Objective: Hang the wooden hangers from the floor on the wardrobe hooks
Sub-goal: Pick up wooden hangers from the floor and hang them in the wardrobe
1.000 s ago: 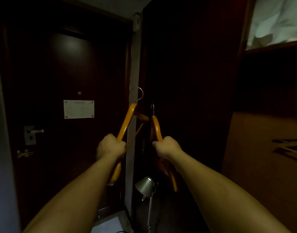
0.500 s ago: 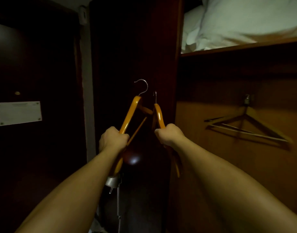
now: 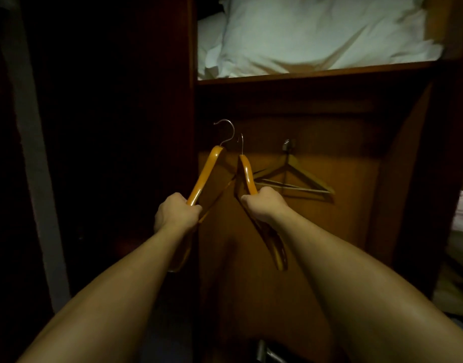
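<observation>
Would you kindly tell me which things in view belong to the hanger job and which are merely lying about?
Part of the job:
- left hand, with its wooden hanger
- right hand, with its wooden hanger
- wardrobe hook
- hung hanger

Lying about:
- white pillows on the shelf

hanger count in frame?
3. One in the left hand, its hanger; one in the right hand, hanger; one hung on the wardrobe hook. Dark areas may hide more.

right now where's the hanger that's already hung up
In the head view it hangs right of centre on the wardrobe's back panel, from a metal hook, just beyond the right hand: hung hanger.
</observation>
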Demonstrator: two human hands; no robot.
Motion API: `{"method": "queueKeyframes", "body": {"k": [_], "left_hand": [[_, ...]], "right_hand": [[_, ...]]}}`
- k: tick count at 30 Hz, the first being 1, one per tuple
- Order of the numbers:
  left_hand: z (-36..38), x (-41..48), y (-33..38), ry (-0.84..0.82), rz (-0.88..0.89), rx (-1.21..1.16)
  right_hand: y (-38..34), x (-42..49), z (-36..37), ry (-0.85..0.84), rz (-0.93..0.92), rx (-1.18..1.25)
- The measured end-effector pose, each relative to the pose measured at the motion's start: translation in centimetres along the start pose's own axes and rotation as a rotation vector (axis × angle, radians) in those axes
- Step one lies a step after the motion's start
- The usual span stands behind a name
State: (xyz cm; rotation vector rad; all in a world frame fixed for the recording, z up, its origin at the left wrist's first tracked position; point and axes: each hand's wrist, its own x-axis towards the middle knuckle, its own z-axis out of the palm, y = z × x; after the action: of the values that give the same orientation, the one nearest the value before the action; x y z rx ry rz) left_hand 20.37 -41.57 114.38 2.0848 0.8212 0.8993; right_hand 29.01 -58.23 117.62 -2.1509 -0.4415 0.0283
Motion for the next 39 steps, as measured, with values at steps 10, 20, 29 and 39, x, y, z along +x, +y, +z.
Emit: {"method": "queueKeyframes", "body": {"k": [10, 20, 29, 39], "left_hand": [[11.2, -0.2, 6.8, -0.201, 0.081, -0.013], [20.0, 2.6, 12.3, -0.280, 0.111, -0.075], [24.0, 6.7, 12.0, -0.248, 0.065, 0.035], [26.0, 14.8, 9.5, -0.340, 0.123, 0.132]], "right_hand": [[8.2, 4.4, -9.9, 0.155, 0.134, -0.020], [12.7, 11.4, -16.8, 0.180, 0.127, -0.102], [14.5, 17.6, -18.7, 0.131, 0.090, -0.302], [13.5, 26.0, -21.1, 0.080, 0.060, -0.602]]}}
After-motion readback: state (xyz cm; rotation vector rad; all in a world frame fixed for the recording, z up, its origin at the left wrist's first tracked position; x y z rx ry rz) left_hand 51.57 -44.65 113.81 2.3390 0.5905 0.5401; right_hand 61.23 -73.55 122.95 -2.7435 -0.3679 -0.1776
